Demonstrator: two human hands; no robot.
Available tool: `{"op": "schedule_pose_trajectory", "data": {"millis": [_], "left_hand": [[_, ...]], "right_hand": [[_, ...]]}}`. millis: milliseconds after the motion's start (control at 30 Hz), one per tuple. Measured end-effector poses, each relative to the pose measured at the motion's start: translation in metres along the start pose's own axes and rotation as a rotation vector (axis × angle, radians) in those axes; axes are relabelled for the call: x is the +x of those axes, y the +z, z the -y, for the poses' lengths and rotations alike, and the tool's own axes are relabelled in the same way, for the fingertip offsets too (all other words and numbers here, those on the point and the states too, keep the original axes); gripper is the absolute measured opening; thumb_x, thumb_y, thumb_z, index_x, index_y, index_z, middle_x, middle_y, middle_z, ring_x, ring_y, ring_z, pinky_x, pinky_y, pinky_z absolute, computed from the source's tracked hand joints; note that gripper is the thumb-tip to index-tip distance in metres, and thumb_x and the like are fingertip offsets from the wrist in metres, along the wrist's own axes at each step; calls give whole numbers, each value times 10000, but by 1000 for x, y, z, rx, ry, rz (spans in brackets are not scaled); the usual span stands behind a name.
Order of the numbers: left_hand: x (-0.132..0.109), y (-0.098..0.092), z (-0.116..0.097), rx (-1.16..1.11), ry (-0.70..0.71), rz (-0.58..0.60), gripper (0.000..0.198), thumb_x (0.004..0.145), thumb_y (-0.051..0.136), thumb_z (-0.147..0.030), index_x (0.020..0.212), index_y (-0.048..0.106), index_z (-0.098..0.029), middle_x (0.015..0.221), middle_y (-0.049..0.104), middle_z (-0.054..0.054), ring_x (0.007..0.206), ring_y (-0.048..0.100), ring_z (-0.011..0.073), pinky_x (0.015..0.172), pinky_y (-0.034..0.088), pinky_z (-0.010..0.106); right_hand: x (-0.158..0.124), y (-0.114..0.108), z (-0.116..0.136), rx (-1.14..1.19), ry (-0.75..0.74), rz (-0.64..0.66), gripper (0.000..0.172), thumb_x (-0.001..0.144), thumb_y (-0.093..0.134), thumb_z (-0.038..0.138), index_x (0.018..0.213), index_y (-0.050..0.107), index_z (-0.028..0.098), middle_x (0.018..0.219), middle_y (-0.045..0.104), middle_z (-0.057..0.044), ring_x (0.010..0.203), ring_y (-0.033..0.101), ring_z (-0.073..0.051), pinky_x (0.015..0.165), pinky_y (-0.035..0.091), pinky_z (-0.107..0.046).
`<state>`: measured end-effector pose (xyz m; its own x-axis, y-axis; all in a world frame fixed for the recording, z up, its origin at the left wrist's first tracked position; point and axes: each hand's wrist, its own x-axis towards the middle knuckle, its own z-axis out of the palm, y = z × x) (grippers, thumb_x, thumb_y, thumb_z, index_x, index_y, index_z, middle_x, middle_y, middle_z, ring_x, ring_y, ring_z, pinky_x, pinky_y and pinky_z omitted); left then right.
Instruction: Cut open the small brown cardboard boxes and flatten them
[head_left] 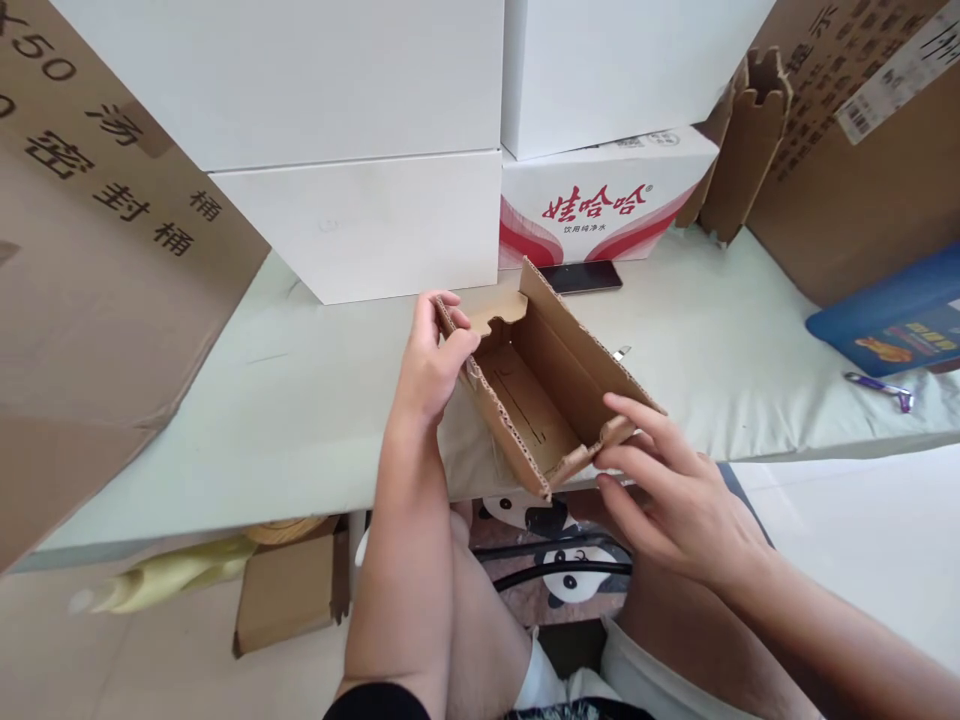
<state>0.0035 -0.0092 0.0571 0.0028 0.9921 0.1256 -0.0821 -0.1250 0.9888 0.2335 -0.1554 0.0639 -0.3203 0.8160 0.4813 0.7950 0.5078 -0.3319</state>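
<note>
A small brown cardboard box (525, 390), open at the top, is tilted at the front edge of the cloth-covered surface. Cut notches show along its end walls. My left hand (435, 350) grips the far left corner of its wall, thumb on the inner side and fingers curled round the outside. At the near right end, my right hand (660, 480) has its fingers spread, with fingertips at the folded end flap (600, 445). Just behind the box's right wall a small metal blade tip (622, 353) sticks out; the rest of it is hidden.
White boxes (360, 220) and a red-and-white carton (600, 205) stand at the back, a black phone (581, 277) before them. Large cartons (112, 280) flank both sides. At right lie a blue package (892, 315) and a purple pen-like tool (879, 388). A cardboard piece (289, 590) sits below left.
</note>
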Motion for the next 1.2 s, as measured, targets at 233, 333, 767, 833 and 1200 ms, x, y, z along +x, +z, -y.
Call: {"op": "schedule_pose_trajectory", "data": {"millis": [233, 333, 767, 833, 1200], "left_hand": [[0, 7, 1, 142, -74, 43, 457, 749, 788, -453, 1100, 563, -267, 888, 585, 1, 830, 602, 193, 785, 485, 329], [0, 13, 1, 269, -70, 9, 589, 725, 828, -491, 1202, 577, -252, 1120, 636, 64, 1047, 632, 264, 951, 500, 402], [3, 12, 18, 443, 157, 117, 493, 797, 779, -608, 1192, 754, -315, 1517, 448, 86, 1439, 425, 331, 1211, 352, 486], [3, 11, 17, 474, 144, 162, 315, 840, 757, -512, 1035, 818, -273, 1481, 487, 87, 1407, 466, 325, 1216, 347, 493], [6, 16, 12, 415, 85, -23, 216, 875, 645, -330, 838, 828, -221, 1287, 637, 93, 1341, 538, 286, 1103, 478, 431]], "right_hand": [[8, 21, -1, -106, 105, -1, 240, 990, 519, 237, 1195, 642, 216, 1391, 682, -150, 879, 793, -223, 560, 610, -296], [0, 24, -5, 18, -2, -106, 229, 947, 561, 164, 1125, 662, 267, 1219, 741, -108, 947, 779, -233, 672, 641, -317], [-17, 50, -28, 342, 91, -46, 370, 963, 575, 299, 1332, 605, 291, 1548, 458, -136, 1409, 524, -326, 1114, 507, -518], [-25, 53, -34, 408, 90, -76, 395, 970, 574, 292, 1365, 582, 310, 1579, 445, -122, 1451, 491, -311, 1151, 479, -511], [-38, 75, -45, 519, 328, 198, 470, 990, 551, 295, 1455, 499, 254, 1497, 569, -172, 1411, 540, -329, 1147, 472, -570]]}}
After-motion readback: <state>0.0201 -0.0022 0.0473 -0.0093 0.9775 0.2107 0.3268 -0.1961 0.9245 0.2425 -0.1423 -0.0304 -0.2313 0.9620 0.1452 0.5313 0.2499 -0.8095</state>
